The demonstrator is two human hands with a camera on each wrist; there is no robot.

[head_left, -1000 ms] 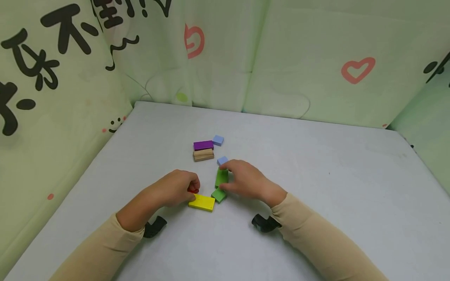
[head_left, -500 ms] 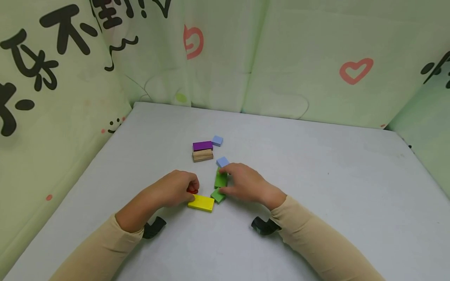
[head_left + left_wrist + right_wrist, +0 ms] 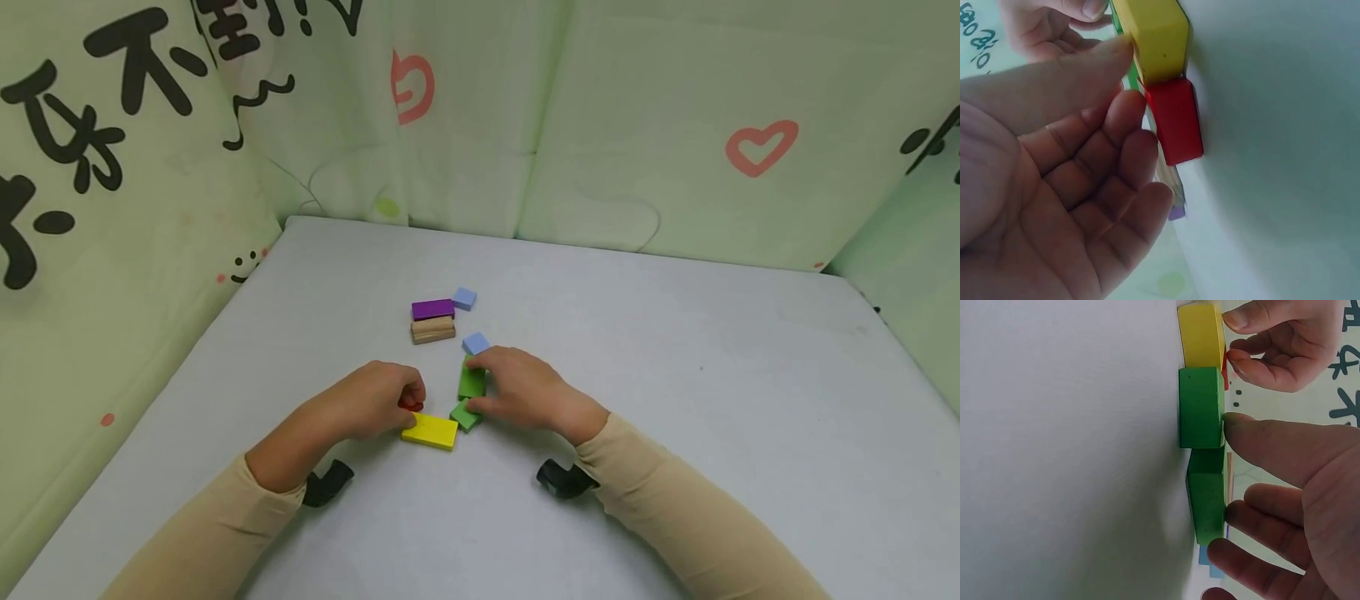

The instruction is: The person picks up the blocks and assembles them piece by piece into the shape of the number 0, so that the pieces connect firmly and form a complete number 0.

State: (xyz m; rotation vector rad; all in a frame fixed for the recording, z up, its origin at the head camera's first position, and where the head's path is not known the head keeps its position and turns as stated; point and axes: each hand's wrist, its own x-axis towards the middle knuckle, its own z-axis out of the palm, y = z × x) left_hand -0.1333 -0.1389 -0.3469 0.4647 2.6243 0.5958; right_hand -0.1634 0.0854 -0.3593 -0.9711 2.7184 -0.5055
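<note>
Thumb of the left hand (image 3: 371, 398) rested on the yellow block (image 3: 431, 432), relaxed fingers beside the red block (image 3: 1175, 122) adjoining it. The right hand (image 3: 528, 385), gripping nothing, touched the small green block (image 3: 465, 415) and long green block (image 3: 471, 383) right of the yellow one. Light, even pressure seemed best. Compared with a second earlier, the right fingertips sat slightly nearer the yellow block.

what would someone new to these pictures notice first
Probably the bright yellow block on the pale table, with the left hand's thumb touching it. Next come two green blocks just beyond it, touched by the right hand. The big black lettering at the head view's upper left also stands out against the pale green cloth.
</note>
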